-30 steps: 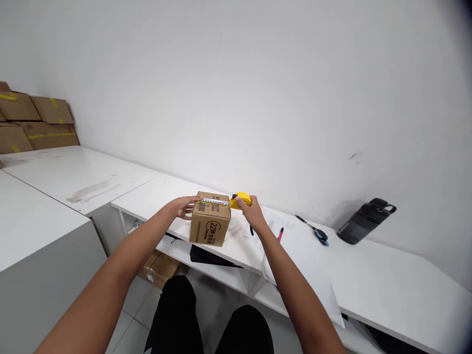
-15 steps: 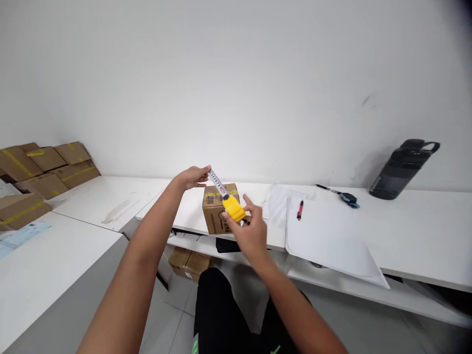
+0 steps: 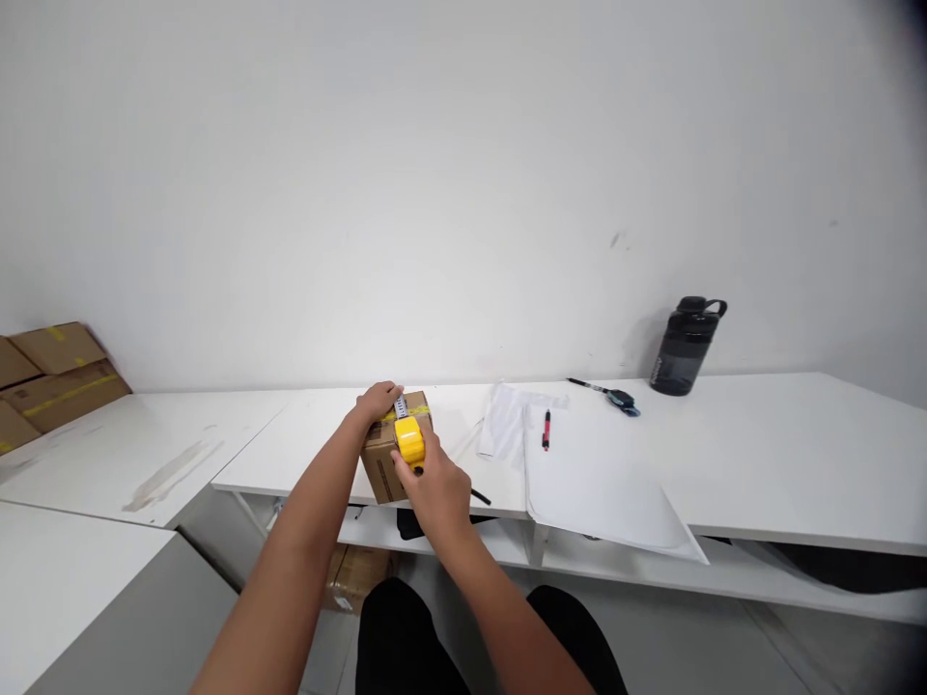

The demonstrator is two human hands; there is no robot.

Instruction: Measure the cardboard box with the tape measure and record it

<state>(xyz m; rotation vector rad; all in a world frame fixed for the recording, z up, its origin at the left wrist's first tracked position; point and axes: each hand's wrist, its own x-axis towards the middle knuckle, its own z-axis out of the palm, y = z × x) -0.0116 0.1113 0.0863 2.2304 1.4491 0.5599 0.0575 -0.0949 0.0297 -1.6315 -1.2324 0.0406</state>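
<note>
A small cardboard box (image 3: 382,473) with yellow tape across its top stands near the front edge of the white desk. Across the box's top runs the short silver blade (image 3: 401,409) of a tape measure. My left hand (image 3: 378,400) is at the box's far edge, its fingers closed at the blade's end. The yellow case of the tape measure (image 3: 409,441) is gripped in my right hand (image 3: 440,487), over the near edge of the box. A black strap end (image 3: 480,497) sticks out beside that hand.
White paper sheets (image 3: 601,492) lie right of the box, with a red and black pen (image 3: 547,430) on top. Behind are a black pen (image 3: 585,384), a small dark object (image 3: 623,401) and a dark water bottle (image 3: 682,349). More cartons (image 3: 62,386) are stacked far left; another carton (image 3: 358,576) sits below.
Both hands have brought the tape measure down onto the box, the blade now lying along its top. Less blade shows. The view has shifted, so the desk items appear further left.
</note>
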